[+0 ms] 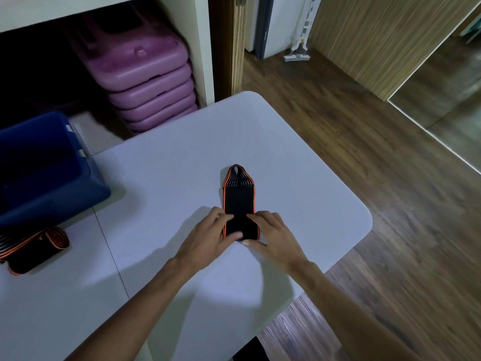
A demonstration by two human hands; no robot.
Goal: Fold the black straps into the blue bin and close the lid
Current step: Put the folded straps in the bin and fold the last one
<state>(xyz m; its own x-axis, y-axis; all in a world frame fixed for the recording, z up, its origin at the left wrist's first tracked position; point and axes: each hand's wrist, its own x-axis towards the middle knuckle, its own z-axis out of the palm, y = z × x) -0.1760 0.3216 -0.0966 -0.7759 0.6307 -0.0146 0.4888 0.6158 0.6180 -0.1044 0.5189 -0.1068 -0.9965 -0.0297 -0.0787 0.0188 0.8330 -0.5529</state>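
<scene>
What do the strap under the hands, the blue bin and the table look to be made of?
Strap: seemingly woven elastic fabric, matte black with orange edges and a loop end. Blue bin: likely moulded plastic, smooth, faintly glossy, rounded corners. Table: smooth matte white top, probably plastic or laminate; cannot tell which.

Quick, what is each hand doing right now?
Left hand: open, fingers pressing flat on the black strap.
Right hand: open, fingers pressing flat on the same strap.

Home interior, wood-look floor (364, 165), stacked purple plastic stools (145, 82) under a shelf, mop (299, 52) by the wall
</scene>
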